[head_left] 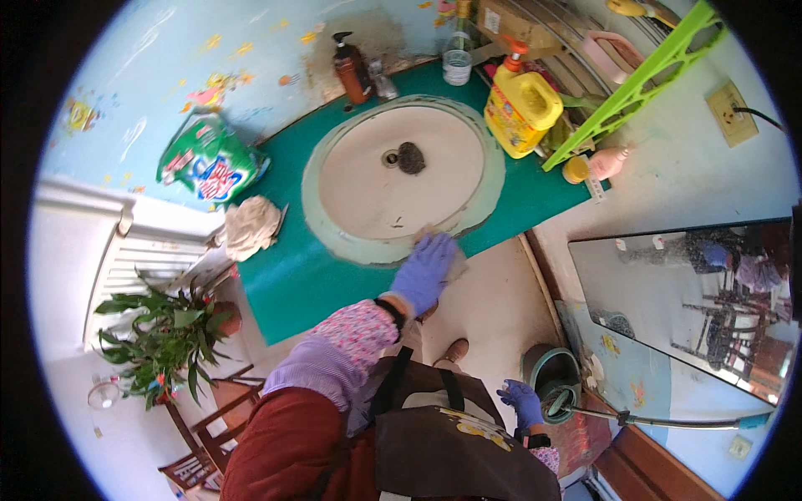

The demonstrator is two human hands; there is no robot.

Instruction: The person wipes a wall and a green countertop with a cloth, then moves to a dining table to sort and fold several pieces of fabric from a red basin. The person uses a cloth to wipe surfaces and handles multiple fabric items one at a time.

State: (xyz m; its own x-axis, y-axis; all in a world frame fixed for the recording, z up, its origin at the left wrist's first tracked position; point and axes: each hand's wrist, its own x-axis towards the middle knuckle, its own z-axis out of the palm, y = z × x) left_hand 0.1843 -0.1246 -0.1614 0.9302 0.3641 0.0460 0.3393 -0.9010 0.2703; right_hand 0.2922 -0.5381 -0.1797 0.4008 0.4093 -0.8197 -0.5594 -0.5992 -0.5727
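Left hand: the left hand point(426, 269), in a purple glove, lies flat with fingers spread, pressing a cloth point(455, 263) on the near rim of the sink point(351, 242).
Cloth: it is pinned under the palm, only its edge showing to the right of the fingers.
Right hand: the right hand point(523, 402), also gloved, hangs low beside the apron, fingers curled; whether it grips anything I cannot tell.
Beyond the left hand: a dark scrubber point(410, 157) sits at the drain.
Left of the left hand: a crumpled rag point(251, 225) lies on the green counter point(292, 284).
Far right: a yellow jug point(521, 107).
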